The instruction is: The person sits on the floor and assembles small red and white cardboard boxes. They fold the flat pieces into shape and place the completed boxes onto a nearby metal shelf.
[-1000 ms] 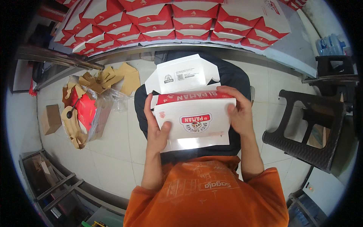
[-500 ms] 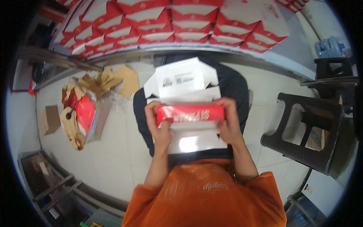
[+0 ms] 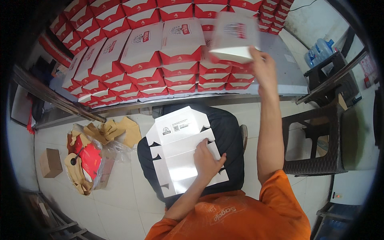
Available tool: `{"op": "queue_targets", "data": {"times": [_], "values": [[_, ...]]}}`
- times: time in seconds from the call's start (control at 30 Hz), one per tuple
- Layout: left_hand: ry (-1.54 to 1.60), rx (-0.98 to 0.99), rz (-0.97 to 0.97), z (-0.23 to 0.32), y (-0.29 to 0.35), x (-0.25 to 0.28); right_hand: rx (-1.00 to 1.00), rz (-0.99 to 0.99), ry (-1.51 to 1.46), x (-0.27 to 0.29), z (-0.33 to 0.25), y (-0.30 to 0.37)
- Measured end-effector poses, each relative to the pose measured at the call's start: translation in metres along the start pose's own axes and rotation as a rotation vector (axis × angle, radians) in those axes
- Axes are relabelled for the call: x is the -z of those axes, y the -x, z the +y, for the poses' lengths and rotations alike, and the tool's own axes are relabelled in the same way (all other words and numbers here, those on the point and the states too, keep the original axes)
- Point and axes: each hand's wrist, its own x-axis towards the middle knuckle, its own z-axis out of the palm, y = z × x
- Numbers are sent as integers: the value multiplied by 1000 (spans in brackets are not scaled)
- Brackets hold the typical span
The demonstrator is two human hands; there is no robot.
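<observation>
My right hand [image 3: 263, 66], arm stretched far forward, grips a folded white-and-red carton [image 3: 235, 38] by its near right corner. The carton is slightly blurred and is at the right end of the front row of stacked cartons; I cannot tell whether it touches them. On my lap lies a flat, unfolded carton blank [image 3: 180, 146], white side up, with cut flaps along its edges and small dark print on its far panel. My left hand [image 3: 208, 160] rests on the blank's right half, fingers and thumb spread.
Rows of stacked white-and-red cartons [image 3: 142, 50] fill the metal-edged table ahead. At left on the floor are an opened bag of red sheets [image 3: 93, 160], torn brown paper [image 3: 106, 132] and a small brown box [image 3: 50, 163]. A dark plastic stool [image 3: 314, 168] stands at right.
Both hands were together at a red-faced carton panel over my lap. Now my right hand is far forward with a folded carton, while my left lies on the blank. The view has tilted up.
</observation>
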Motion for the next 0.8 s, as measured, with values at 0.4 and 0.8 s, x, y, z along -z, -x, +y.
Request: {"op": "queue_targets", "data": {"times": [0.4, 0.8], "values": [[754, 549, -426, -60, 8, 40, 22, -271, -126, 29, 93, 177], [1202, 198, -31, 4, 0, 119, 642, -488, -44, 44, 67, 246]]}}
